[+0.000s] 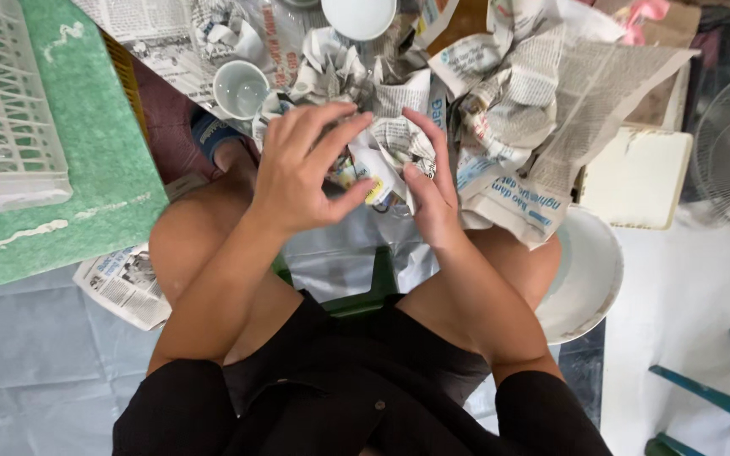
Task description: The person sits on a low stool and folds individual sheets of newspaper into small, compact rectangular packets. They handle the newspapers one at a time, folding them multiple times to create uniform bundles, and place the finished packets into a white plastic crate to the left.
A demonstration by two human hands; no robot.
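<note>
Both hands, left hand (302, 169) and right hand (431, 190), press a crumpled newspaper bundle (390, 148) between them, fingers clamped around it.

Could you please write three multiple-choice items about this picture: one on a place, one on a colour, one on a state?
1. Where does the white plastic lattice crate rest?
A. on the green surface, upper left
B. on the person's lap
C. beside the fan

2. What colour is the small round ceramic cup lying among the newspaper sheets?
A. red
B. white
C. black

3. In what state is the newspaper-wrapped bundle?
A. lying alone on the floor
B. flat and unfolded
C. crumpled and gripped between both hands

Answers:
1 A: the crate lies on the green surface at the left edge of the view.
2 B: the cup shows a white rim and a white inside.
3 C: the left hand and the right hand press it from either side.
</note>
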